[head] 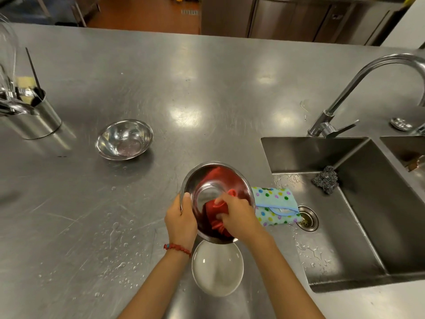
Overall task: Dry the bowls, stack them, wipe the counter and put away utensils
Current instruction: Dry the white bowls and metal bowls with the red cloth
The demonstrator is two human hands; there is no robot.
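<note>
wet steel counter (207, 88); sink (368, 226) at right. left hand (180, 223) grips rim of tilted bowl (207, 180) held above counter; right hand (239, 215) clenched on red cloth (215, 210) inside it. second bowl (124, 139) at left, white bowl (217, 268) below hands

Two bare forearms, no sleeves, red braided bracelet (177, 248) on left wrist

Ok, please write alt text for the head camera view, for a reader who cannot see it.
The left hand holds a tilted round steel bowl while the right hand wipes inside it with a red cloth. A second steel bowl and a white bowl sit on the wet steel counter, beside a sink.
</note>
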